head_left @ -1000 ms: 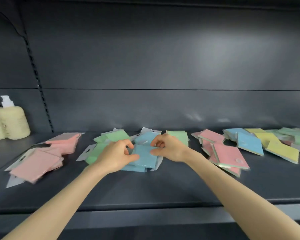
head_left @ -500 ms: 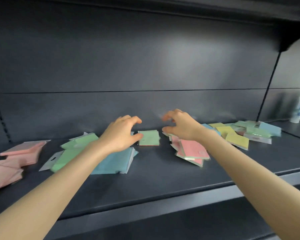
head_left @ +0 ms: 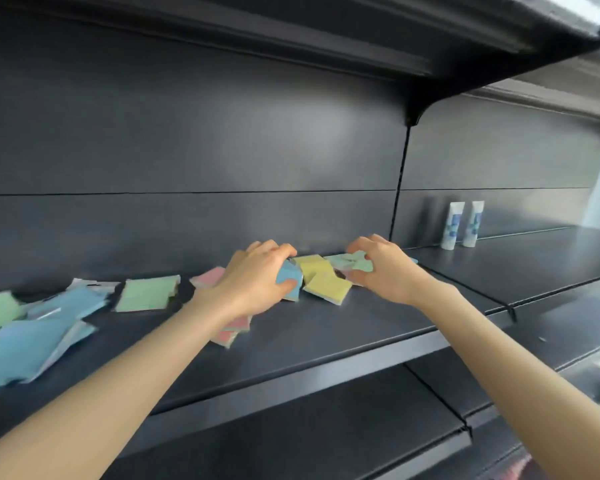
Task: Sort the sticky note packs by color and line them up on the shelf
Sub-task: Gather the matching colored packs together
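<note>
1. Since half a second ago both hands have moved right along the shelf [head_left: 326, 327]. The left hand [head_left: 257, 284] has left the blue stack [head_left: 32, 341], and the right hand [head_left: 387, 271] has gone past the pink packs [head_left: 231, 329] to the mixed pile at the back.
2. The left hand now grips a blue pack [head_left: 289, 280], with fingers curled over its top edge and the thumb on its front. The pack is tilted and sticks out from the hand's right side.
3. The right hand curls round a pale green pack [head_left: 361, 265], which shows at the hand's left side. Blur hides whether it is off the shelf.
4. The yellow packs [head_left: 324, 282] lie overlapping between the two hands, with one edge against the blue pack.
5. The pink packs lie under the left wrist, partly hidden by it.
6. To the left, a lone green pack [head_left: 148, 292] lies flat, apart from the others. The blue stack lies farther left, near the shelf's front.
7. Two tubes [head_left: 461, 225] stand upright in the next bay, well apart from both hands.
</note>
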